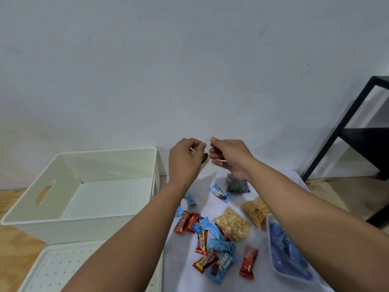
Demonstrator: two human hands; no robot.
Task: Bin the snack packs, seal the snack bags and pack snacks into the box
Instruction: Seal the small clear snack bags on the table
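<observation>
The box (88, 186) stands at the left, against the wall, and its lid (84, 268) lies flat just before it. To the right of both, the snack packs (207, 241) lie scattered on the table (263, 279). Right of that heap sit two snack bags (232, 224) side by side, with a third bag (237, 185) behind them nearer the wall. A tray (271, 249) lies at the right edge, holding more packs (partly hidden by an arm). A shelf frame (357, 127) stands far right, behind the table.
</observation>
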